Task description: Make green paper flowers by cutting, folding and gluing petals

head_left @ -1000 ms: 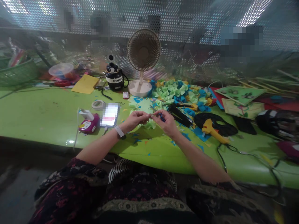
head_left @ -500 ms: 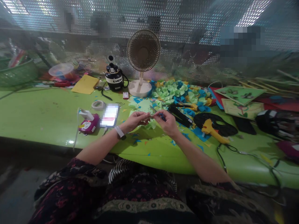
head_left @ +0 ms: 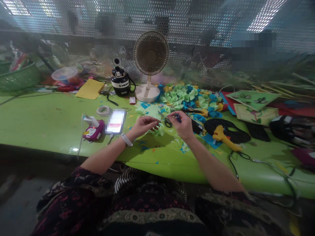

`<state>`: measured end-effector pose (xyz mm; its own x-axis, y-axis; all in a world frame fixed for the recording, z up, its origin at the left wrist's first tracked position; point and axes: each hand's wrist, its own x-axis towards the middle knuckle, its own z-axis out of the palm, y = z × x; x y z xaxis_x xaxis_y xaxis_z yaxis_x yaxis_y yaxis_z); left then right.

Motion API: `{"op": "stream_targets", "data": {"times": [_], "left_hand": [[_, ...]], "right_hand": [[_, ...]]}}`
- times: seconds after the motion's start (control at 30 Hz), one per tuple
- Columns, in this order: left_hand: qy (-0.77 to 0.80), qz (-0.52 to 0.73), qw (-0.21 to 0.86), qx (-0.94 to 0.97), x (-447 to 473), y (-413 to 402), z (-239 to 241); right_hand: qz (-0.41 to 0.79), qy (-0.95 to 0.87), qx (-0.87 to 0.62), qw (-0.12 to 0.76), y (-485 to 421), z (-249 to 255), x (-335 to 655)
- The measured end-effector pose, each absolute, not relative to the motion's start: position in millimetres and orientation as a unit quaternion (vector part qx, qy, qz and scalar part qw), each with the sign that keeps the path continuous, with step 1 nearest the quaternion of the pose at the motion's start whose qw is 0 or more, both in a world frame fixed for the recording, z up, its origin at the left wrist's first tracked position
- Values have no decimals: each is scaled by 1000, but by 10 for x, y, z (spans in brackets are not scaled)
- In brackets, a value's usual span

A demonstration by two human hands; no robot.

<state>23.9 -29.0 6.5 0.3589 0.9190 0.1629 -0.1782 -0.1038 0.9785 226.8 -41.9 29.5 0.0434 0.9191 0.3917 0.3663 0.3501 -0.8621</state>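
My left hand, with a white watch on its wrist, pinches a small light-green paper piece over the green table. My right hand grips blue-handled scissors, their loops showing beside the fingers, just right of the paper. The two hands are a few centimetres apart. A pile of folded green, blue and yellow paper shapes lies right behind them. Small paper scraps litter the table under the hands.
A phone and a pink charger lie left of my hands, a tape roll behind them. A desk fan and black jug stand at the back. A yellow glue gun and its cable lie to the right.
My right hand has drawn slightly right and up away from the left, so the scissors' loops now show. The left hand keeps its pinch on the green paper.
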Motion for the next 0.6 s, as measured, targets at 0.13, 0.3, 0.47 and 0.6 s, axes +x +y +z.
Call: {"op": "stream_targets", "data": {"times": [0.13, 0.3, 0.47, 0.6], "left_hand": [[316, 463, 602, 569, 243, -285, 46], [321, 479, 621, 530, 248, -272, 57], [324, 495, 627, 508, 256, -251, 56], [321, 486, 630, 513, 264, -254, 51]], "right_hand": [[266, -636, -507, 516, -410, 301, 2260], [258, -642, -508, 513, -465, 334, 2245], [227, -720, -501, 423, -551, 282, 2180], [191, -756, -509, 364, -543, 207, 2141]]}}
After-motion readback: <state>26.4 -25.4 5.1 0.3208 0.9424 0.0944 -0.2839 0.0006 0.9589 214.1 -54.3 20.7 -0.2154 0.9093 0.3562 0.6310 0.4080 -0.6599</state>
